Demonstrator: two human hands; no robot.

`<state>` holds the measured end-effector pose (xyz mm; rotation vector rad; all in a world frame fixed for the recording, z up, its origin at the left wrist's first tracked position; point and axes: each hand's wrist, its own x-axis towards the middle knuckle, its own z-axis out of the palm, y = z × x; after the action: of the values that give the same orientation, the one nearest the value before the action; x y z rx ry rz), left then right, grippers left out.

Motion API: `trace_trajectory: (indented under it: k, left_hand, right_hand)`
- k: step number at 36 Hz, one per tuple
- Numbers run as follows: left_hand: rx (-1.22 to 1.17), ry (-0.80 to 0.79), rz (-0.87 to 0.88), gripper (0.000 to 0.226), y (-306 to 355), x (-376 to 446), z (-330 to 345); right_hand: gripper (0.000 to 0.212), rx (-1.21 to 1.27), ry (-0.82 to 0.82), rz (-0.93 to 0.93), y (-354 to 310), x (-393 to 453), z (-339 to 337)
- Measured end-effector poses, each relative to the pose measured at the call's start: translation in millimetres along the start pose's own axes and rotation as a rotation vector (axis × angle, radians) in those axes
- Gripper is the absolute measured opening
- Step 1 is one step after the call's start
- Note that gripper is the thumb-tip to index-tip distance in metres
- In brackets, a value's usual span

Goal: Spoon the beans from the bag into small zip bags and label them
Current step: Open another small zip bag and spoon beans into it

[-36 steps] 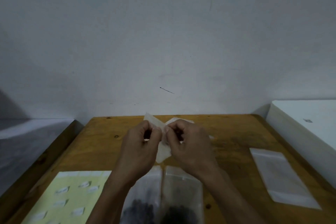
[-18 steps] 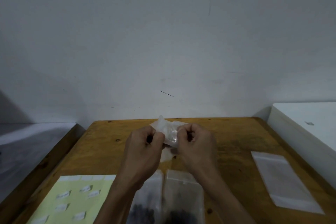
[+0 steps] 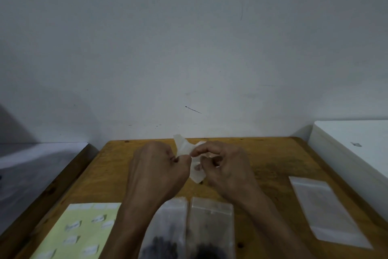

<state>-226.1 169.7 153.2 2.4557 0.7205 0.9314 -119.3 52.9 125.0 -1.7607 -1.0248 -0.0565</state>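
On the table (image 3: 273,153) we hold a small zip bag (image 3: 184,147) between left hand (image 3: 159,166) and right hand (image 3: 226,166). Nearer us lie two filled bags (image 3: 212,223) side by side, a label sheet (image 3: 84,231) to their left, an empty bag (image 3: 327,212) to their right.

Wooden table (image 3: 273,160) with label sheet (image 3: 81,231), two filled bags (image 3: 212,229), one empty bag (image 3: 327,210).

An ochre-yellow wooden table (image 3: 262,160) with dark knots is seen against a plain grey-white wall (image 3: 189,38). A pale yellow label sheet (image 3: 63,235) is dotted with white stickers. Dark beans are shown through two clear plastic zip bags (image 3: 212,229). A translucent whitish small bag (image 3: 194,162) is crumpled.
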Motion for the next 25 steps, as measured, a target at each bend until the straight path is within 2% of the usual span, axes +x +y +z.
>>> trace_trajectory:
  k: [3, 6, 7, 10, 12, 13, 16, 18, 21, 25]
  left_hand:
    - [-0.075, -0.020, 0.024, 0.041, 0, 0, -1]
    - [-0.251, -0.108, 0.088, 0.028, -6, -2, -6]
    - [-0.259, -0.160, 0.132, 0.041, -11, -2, -9]
    - [-0.059, -0.444, 0.269, 0.115, -26, 0, -12]
    - [0.049, -0.487, 0.345, 0.135, -32, 2, -7]
    - [0.075, -0.445, 0.369, 0.135, -34, 3, -3]
    - [0.084, -0.339, 0.426, 0.103, -35, 5, 4]
    - [0.059, -0.320, 0.446, 0.087, -35, 5, 5]
    - [0.082, -0.335, 0.431, 0.084, -40, 7, 6]
    - [0.094, -0.405, 0.405, 0.092, -44, 7, 11]
  right_hand:
    - [0.035, 0.048, -0.058, 0.046, 1, -1, 0]
    - [0.038, 0.083, -0.119, 0.088, 2, -1, 0]
    - [0.038, 0.122, -0.130, 0.106, 2, -1, -1]
    - [0.035, 0.240, -0.149, 0.164, 2, 0, -3]
    - [0.033, 0.323, -0.186, 0.202, 1, 1, -3]
    - [0.033, 0.342, -0.201, 0.214, 2, 2, -2]
    - [0.039, 0.268, -0.229, 0.233, 7, 4, 0]
    - [0.045, 0.132, -0.235, 0.177, 13, 5, 1]
    - [0.056, -0.013, -0.297, 0.101, 18, 7, 2]
    - [0.063, 0.014, -0.320, 0.103, 23, 9, 1]
